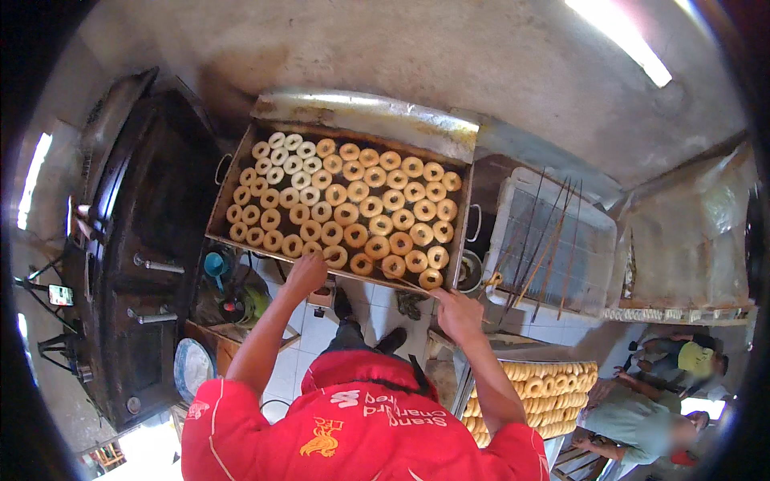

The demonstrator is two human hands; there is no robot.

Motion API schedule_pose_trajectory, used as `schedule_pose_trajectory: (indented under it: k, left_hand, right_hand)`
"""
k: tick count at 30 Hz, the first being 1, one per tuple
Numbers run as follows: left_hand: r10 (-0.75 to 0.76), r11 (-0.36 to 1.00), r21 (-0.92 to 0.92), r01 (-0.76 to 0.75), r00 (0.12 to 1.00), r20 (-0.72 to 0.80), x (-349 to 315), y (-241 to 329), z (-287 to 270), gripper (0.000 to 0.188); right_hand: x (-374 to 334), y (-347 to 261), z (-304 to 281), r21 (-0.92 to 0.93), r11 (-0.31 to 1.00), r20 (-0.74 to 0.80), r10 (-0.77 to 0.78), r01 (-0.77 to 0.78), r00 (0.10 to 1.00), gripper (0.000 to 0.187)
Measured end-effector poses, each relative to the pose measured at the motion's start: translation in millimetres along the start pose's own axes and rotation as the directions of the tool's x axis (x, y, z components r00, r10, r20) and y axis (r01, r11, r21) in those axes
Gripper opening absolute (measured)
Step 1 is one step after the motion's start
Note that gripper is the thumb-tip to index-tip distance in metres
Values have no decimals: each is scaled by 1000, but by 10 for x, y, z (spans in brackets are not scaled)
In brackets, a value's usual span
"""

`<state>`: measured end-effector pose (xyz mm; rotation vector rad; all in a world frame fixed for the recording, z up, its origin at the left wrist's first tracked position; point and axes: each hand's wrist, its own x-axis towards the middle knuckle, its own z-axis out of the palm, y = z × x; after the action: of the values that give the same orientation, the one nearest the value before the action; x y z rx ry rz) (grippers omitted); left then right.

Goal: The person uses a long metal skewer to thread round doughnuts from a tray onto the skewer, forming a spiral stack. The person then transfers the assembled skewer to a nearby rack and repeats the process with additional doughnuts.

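Observation:
In front of me is a wide rectangular frying pan point(337, 276) full of dough rings. Rings at its upper left are pale point(298, 179); most others are golden point(356, 235). My left hand point(307, 275) is closed at the pan's near edge, beside the golden rings; whatever its fingers hold is too small to make out. Closer to the near right corner, my right hand point(459, 313) is closed around a thin stick point(413, 284). The stick's tip reaches over the near rim among the rings.
Right of the pan stands a pale tray point(597, 272) with several long thin rods point(539, 256) across it. Stacked golden rings point(553, 386) fill a rack beside my right arm. Dark metal cabinets point(152, 216) stand left. Two people point(642, 421) are at the far right.

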<state>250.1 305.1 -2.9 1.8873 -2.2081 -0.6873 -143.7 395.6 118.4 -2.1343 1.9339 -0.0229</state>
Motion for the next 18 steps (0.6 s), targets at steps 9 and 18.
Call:
schedule_pose_trajectory:
  k: [9,18]
  left_hand:
    - [-148,988,-56,141,976,-163,447,-415,311,20]
    - [37,999,30,-37,999,-6,232,-295,92,22]
  right_hand:
    - [576,-472,375,143,987,-91,-65,78,994,34]
    - [458,-293,57,142,982,36,-131,125,991,32]
